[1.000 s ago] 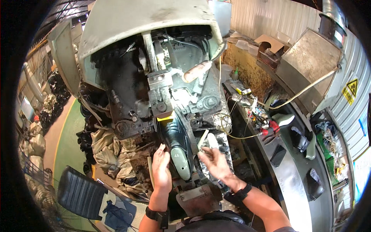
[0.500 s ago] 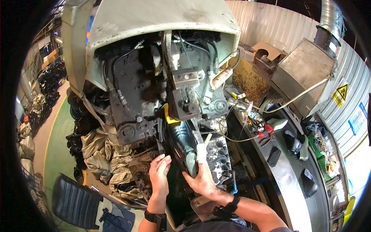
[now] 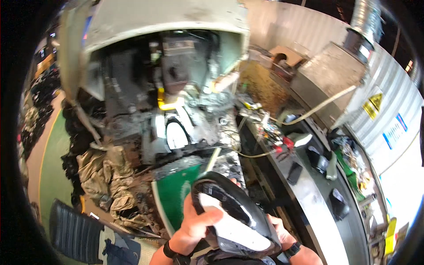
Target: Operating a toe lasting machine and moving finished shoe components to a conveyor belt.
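Low in front of me, clear of the machine, I hold a black shoe upper on its last (image 3: 234, 201), tilted with its underside up. A white insole runs down the middle, ringed by the black folded-in edge. My left hand (image 3: 194, 225) closes round its left side, thumb pressed on the white insole. Gripping the near right end is my right hand (image 3: 283, 233), most of its fingers hidden beneath the shoe. Beyond stands the machine (image 3: 174, 106), blurred, with a yellow part (image 3: 170, 106) and a bright white sole-shaped opening (image 3: 176, 134) at its front.
To my right runs a conveyor belt (image 3: 327, 190) carrying dark shoe pieces (image 3: 339, 205). Pliers and a red-handled tool (image 3: 287, 143) lie on its metal edge. A black padded chair (image 3: 73, 227) and crumpled beige cloth sacks (image 3: 106, 172) are at left; a green panel (image 3: 172, 194) slopes below the machine.
The shoe upper has come out of the machine toward me and turned underside up. Both hands moved back with it, the left now gripping it. My view has shifted to the right.
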`<state>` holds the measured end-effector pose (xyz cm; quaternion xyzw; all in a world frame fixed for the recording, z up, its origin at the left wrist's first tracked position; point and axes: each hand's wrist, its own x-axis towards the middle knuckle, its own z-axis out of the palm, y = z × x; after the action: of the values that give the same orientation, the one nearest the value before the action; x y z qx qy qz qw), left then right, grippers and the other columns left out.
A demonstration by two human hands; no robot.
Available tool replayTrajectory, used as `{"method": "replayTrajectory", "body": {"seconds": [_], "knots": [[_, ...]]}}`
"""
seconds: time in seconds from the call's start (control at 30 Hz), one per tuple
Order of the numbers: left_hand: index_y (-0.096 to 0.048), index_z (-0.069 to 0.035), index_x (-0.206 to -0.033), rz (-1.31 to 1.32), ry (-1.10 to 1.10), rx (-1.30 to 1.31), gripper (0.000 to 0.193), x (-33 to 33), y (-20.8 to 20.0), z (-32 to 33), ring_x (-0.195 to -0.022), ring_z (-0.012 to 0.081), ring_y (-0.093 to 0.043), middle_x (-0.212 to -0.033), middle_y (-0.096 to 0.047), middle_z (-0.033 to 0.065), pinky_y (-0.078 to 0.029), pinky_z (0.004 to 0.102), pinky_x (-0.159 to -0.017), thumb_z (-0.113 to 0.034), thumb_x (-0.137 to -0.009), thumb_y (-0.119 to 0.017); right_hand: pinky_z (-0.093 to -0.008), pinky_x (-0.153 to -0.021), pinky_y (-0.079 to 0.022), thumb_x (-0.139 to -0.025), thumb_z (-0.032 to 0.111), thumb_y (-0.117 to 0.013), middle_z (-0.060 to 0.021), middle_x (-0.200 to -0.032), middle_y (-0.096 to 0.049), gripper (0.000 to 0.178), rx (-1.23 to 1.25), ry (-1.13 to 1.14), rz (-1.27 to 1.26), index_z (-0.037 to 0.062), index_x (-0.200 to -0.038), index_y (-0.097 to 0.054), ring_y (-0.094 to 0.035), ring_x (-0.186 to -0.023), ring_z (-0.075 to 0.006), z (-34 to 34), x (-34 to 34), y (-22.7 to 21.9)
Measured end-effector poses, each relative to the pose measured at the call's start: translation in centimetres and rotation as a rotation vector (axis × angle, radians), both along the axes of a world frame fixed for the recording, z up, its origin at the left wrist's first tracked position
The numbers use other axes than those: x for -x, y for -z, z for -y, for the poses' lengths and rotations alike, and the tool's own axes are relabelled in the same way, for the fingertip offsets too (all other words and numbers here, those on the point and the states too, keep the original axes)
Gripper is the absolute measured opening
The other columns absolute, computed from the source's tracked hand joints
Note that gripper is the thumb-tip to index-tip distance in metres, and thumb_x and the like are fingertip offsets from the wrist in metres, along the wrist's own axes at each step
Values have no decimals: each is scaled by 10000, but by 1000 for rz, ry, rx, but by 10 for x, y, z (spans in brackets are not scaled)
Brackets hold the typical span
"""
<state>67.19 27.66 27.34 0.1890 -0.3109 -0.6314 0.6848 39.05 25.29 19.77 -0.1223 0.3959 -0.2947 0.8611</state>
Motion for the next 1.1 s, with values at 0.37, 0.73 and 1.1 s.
{"method": "replayTrajectory", "body": {"seconds": [0.37, 0.73, 1.1], "knots": [[-543, 30, -1306, 173, 223, -64, 518, 152, -5, 47, -1128, 433, -673, -1233, -659, 287, -560, 544, -988, -389, -1007, -599, -443, -1006, -558, -1044, 439, -528, -173, -1275, -704, 540, -84, 353, 240, 27, -1385, -595, -711, -1110, -306, -65, 107, 46], [-561, 18, -1376, 944, 584, -161, 433, 352, 131, 114, -1164, 230, -652, -1262, -663, 142, -528, 364, -1022, -45, -965, -685, -390, -851, -583, -867, 168, -822, -116, -1126, -707, 446, 321, 1337, -504, 2, -1243, -648, -693, -994, -246, -153, 403, 51], [-613, 25, -1294, 1056, 526, -464, 490, 379, 210, 131, -1137, 267, -680, -1227, -679, 170, -576, 371, -956, 94, -824, -731, -397, -679, -578, -962, 158, -614, -184, -941, -614, 223, 153, 1861, -705, 40, -1149, -585, -651, -784, -326, -147, 764, 262]]}}
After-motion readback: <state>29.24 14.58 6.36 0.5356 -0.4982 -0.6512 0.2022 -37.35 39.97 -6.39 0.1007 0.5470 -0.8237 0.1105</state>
